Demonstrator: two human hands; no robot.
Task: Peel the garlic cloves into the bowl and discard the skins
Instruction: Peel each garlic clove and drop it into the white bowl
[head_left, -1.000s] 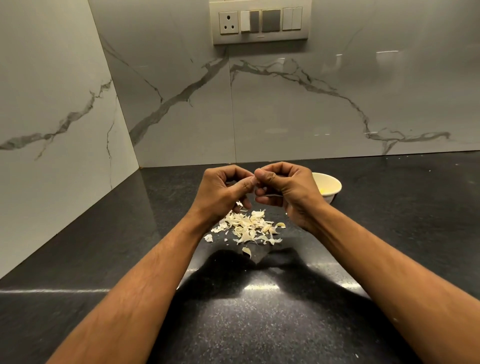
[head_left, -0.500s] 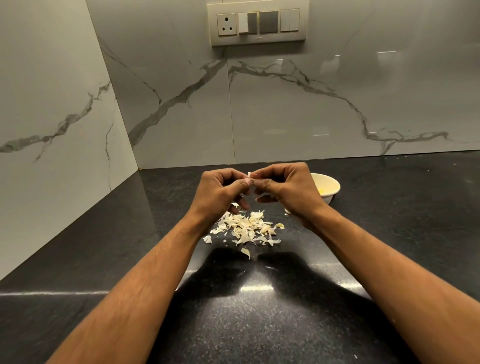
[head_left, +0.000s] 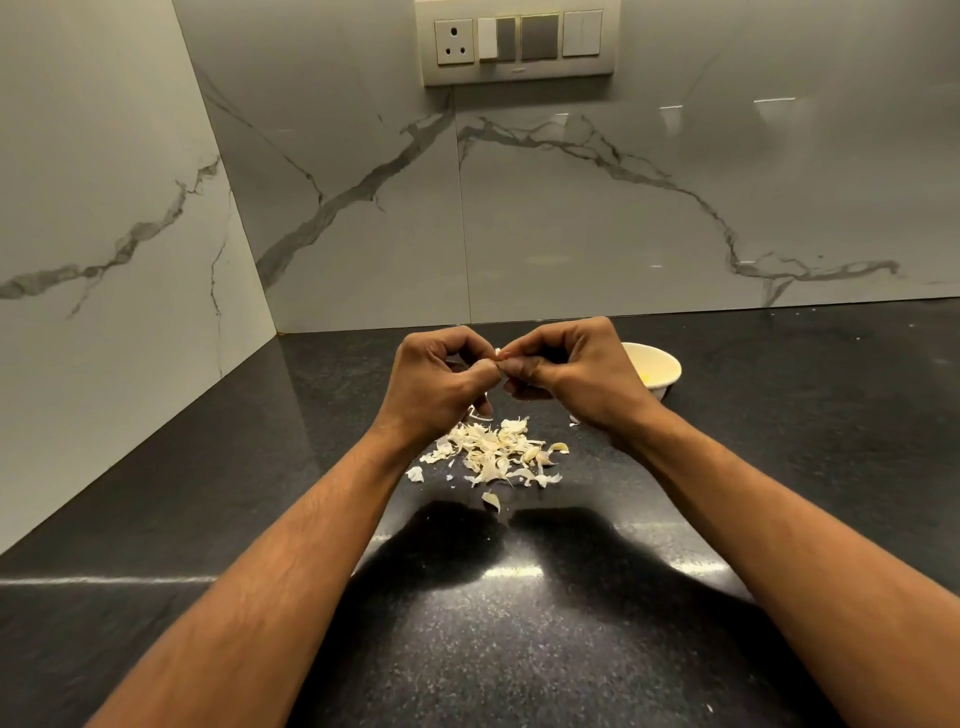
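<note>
Head view looked down along two bare forearms that reached forward over a dark speckled surface (head_left: 519, 649), where their shadows lay near the viewer. Beyond the shadows, a loose heap of pale garlic skins (head_left: 493, 452) lay scattered on the surface, with one stray piece (head_left: 491, 501) lying on its near side and another small flake (head_left: 414, 473) to its left. Above and just beyond the heap, the left hand (head_left: 441, 384) and the right hand (head_left: 571, 374) met fingertip to fingertip, both with fingers curled. Between them they pinched a small garlic clove (head_left: 501, 358), of which only a pale sliver showed; how much skin remained on it could not be told. To the right of the right hand and partly hidden behind it, a cream bowl (head_left: 657, 366) stood on the surface, something yellowish showing inside. Farther back, the surface met grey marble-patterned wall tiles (head_left: 623, 218) with dark veins, which turned a corner at the left. High on the far wall sat a switch plate (head_left: 519, 44) with a socket.
</note>
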